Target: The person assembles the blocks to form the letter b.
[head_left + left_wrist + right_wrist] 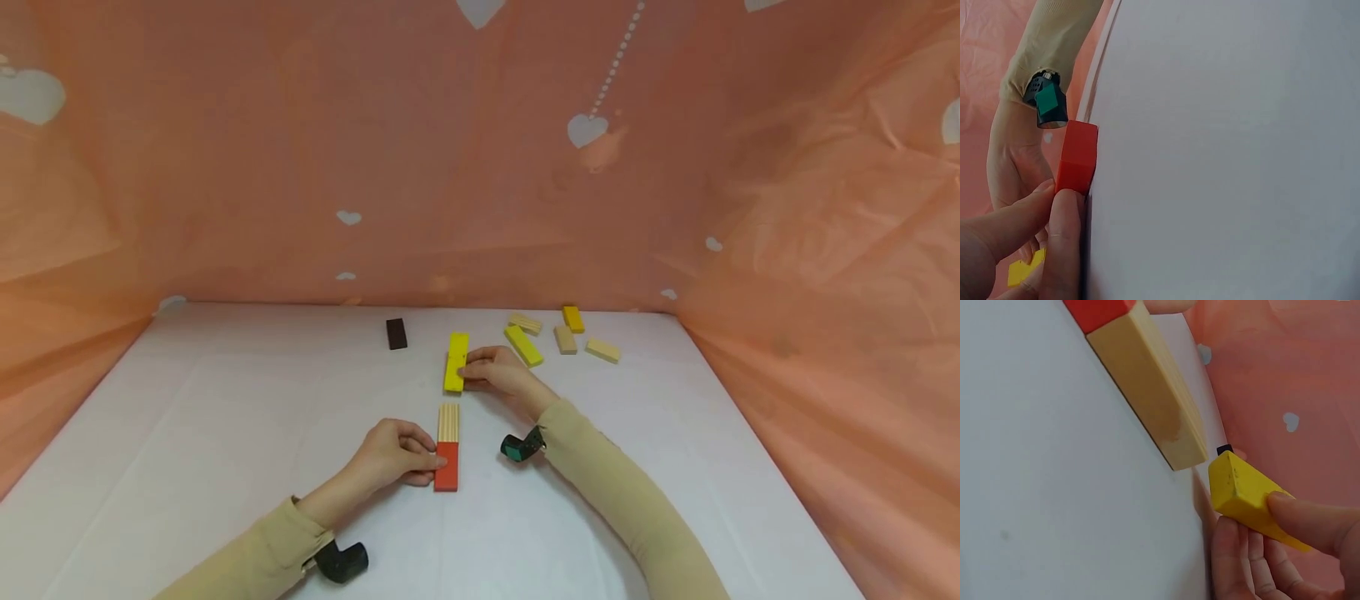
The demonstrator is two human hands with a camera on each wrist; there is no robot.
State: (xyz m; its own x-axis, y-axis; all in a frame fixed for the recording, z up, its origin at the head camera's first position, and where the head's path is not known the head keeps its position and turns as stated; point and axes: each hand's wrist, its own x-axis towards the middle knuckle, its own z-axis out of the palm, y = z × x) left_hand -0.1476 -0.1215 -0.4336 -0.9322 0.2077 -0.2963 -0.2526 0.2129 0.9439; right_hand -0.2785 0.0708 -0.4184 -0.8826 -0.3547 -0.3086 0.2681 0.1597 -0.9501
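Observation:
My left hand [393, 454] pinches the side of a red block [447, 467] between thumb and fingers, low over the white table. A bare wood block with a grooved top [448, 422] lies end to end with the red one, in line away from me. Beyond its far end, my right hand [501, 372] holds a bright yellow block [456, 367] from the right side. In the right wrist view the thumb presses one face of the yellow block [1244, 494], with the fingers beneath it. A gap separates it from the wood block [1150, 394].
At the back right of the table [225, 433] lie a lime-yellow block [523, 345], a grooved wood block [525, 323], two plain wood blocks [566, 340] and an orange-yellow block [573, 319]. A dark brown block [397, 334] lies back left of the yellow one. Pink cloth [450, 167] hangs behind.

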